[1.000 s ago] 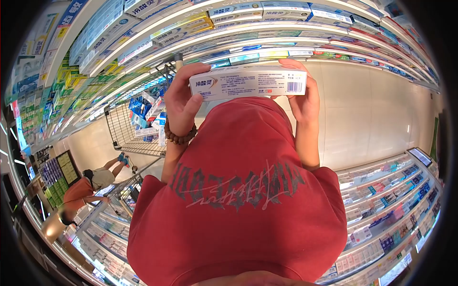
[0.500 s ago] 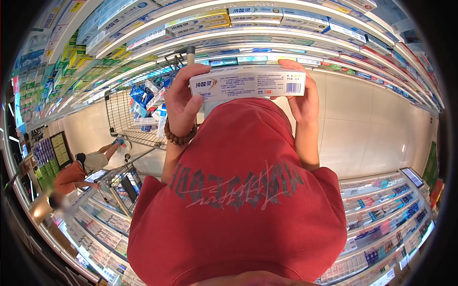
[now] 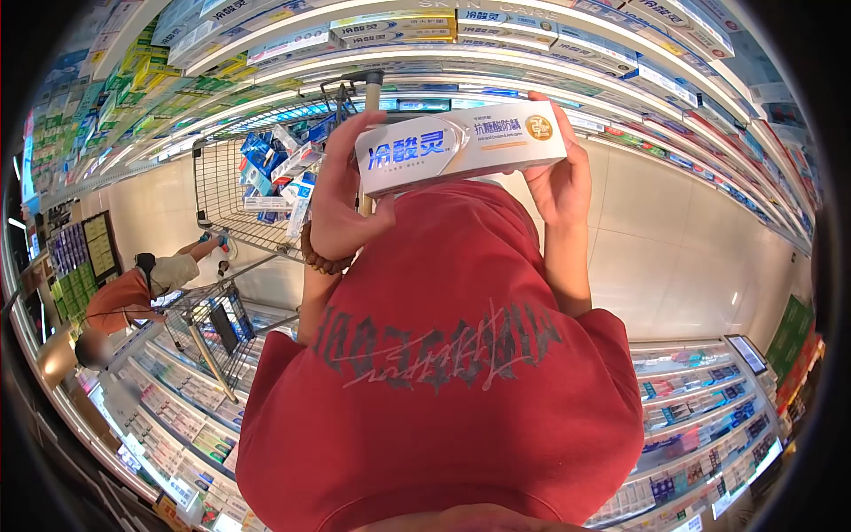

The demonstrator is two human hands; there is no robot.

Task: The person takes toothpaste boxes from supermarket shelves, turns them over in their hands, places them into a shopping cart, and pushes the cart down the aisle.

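Observation:
A white toothpaste box (image 3: 461,146) with blue lettering and a round gold mark is held in front of my chest, its broad face up and slightly tilted. My left hand (image 3: 341,191), a beaded bracelet at its wrist, is around the box's left end, with the thumb off its lower edge. At the right end, my right hand (image 3: 563,168) grips the box, fingers behind the top edge. Left of my left hand stands a wire shopping cart (image 3: 222,191) with several boxes (image 3: 275,173) in it.
Stocked shelves (image 3: 399,58) curve across the top. More shelves (image 3: 700,399) stand at lower right, near a small screen (image 3: 746,353). At the left, another person (image 3: 124,297) is by a second cart (image 3: 213,332). Pale tiled floor (image 3: 674,239) shows at right.
The box has been turned from its printed side with the barcode to its broad front face. My left thumb has come away from the box. The surroundings have shifted in view.

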